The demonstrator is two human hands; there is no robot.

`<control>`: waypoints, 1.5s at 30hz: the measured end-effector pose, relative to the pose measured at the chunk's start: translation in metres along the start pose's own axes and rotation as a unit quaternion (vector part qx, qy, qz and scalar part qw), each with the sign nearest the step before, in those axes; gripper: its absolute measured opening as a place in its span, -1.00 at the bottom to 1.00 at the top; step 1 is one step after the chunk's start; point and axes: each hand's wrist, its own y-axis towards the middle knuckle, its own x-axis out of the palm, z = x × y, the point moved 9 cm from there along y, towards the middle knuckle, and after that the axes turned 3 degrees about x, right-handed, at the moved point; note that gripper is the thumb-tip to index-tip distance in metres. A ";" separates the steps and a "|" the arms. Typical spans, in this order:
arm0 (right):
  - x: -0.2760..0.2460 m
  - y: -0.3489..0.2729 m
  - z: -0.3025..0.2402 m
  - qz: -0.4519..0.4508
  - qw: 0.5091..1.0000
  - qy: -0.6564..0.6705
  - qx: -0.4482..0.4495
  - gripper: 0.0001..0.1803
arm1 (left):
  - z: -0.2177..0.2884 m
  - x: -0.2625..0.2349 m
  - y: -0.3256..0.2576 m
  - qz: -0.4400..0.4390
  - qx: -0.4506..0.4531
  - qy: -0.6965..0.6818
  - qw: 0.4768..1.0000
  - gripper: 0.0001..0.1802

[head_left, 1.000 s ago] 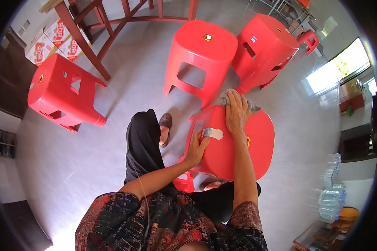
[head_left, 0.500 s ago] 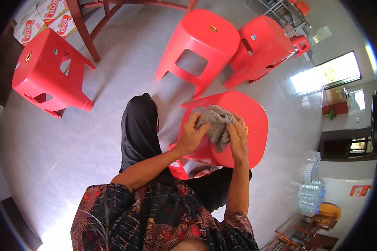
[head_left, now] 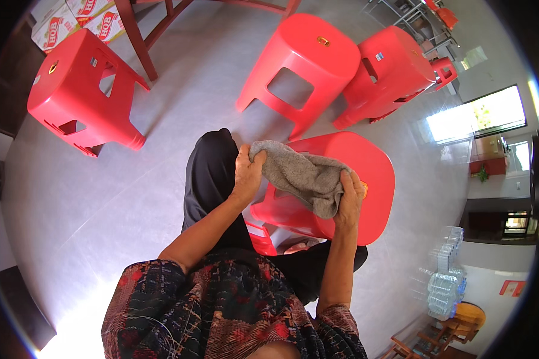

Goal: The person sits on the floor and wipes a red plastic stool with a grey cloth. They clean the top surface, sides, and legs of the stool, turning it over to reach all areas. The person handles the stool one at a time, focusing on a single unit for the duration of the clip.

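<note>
A grey cloth [head_left: 299, 173] is stretched between my two hands above a red plastic stool [head_left: 371, 179] right in front of me. My left hand [head_left: 247, 173] grips the cloth's left end, its fingers closed on the fabric. At the other end, my right hand [head_left: 349, 200] pinches the cloth's right side, over the stool's seat. The cloth hangs loosely with folds and hides part of the stool's near left side.
Two red stools [head_left: 305, 54] [head_left: 392, 72] stand beyond, nearly touching, and another red stool [head_left: 78, 90] is at the far left. Wooden table legs [head_left: 139, 48] and cartons [head_left: 57, 30] are behind. Bottle packs [head_left: 446, 287] and a wooden chair [head_left: 464, 323] stand at the right.
My hands have moved apart, the left one going left. The cloth, bunched between them before, is now spread out wide. The whole view has shifted slightly.
</note>
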 end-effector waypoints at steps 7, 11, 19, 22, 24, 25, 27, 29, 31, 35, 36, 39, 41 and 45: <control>0.006 0.006 -0.012 0.035 0.998 0.051 -0.003 -0.71 | 0.030 0.025 -0.029 -0.051 0.254 0.334 0.906 -0.62; 0.037 -0.002 -0.010 -0.041 0.993 0.095 0.054 -0.67 | -0.019 0.017 0.007 -0.066 -0.018 0.037 0.997 -0.66; 0.081 -0.014 -0.013 -0.067 0.979 0.175 0.080 -0.61 | -0.079 0.073 -0.019 -0.201 -0.296 -0.429 0.829 -0.70; 0.054 -0.007 0.007 -0.051 0.993 -0.105 0.032 -0.62 | -0.059 0.069 -0.015 -0.210 -0.274 -0.518 0.783 -0.70; 0.051 -0.014 -0.001 -0.016 0.926 -0.373 -0.061 -0.59 | -0.044 0.054 -0.002 -0.195 -0.239 -0.546 0.779 -0.69; 0.051 -0.018 -0.014 0.006 0.885 -0.447 -0.133 -0.59 | -0.035 0.049 0.006 -0.187 -0.220 -0.559 0.778 -0.69; 0.056 -0.028 -0.037 0.046 0.773 -0.572 -0.271 -0.58 | -0.017 0.043 0.021 -0.172 -0.183 -0.572 0.781 -0.69; 0.032 -0.017 -0.039 0.071 0.757 -0.600 -0.247 -0.52 | -0.002 0.048 0.030 -0.160 -0.151 -0.574 0.788 -0.68; 0.012 -0.005 -0.036 0.102 0.724 -0.648 -0.212 -0.50 | 0.006 0.070 0.031 -0.153 -0.124 -0.565 0.801 -0.68; -0.019 0.011 0.001 0.114 0.652 -0.727 -0.186 -0.44 | 0.002 0.148 0.017 -0.154 -0.061 -0.513 0.842 -0.70; -0.028 0.013 0.005 0.107 0.663 -0.717 -0.187 -0.40 | 0.017 0.155 0.014 -0.156 0.047 -0.365 0.917 -0.69; -0.028 0.010 0.009 0.082 0.668 -0.714 -0.194 -0.30 | 0.052 0.177 -0.010 -0.149 0.264 0.084 0.949 -0.72; -0.029 0.014 0.014 0.055 0.651 -0.736 -0.178 -0.30 | 0.047 0.189 -0.009 -0.161 0.301 0.206 0.917 -0.73; -0.021 0.014 0.003 0.084 0.711 -0.679 -0.160 -0.32 | 0.028 0.197 0.023 -0.226 0.279 0.130 0.924 -0.68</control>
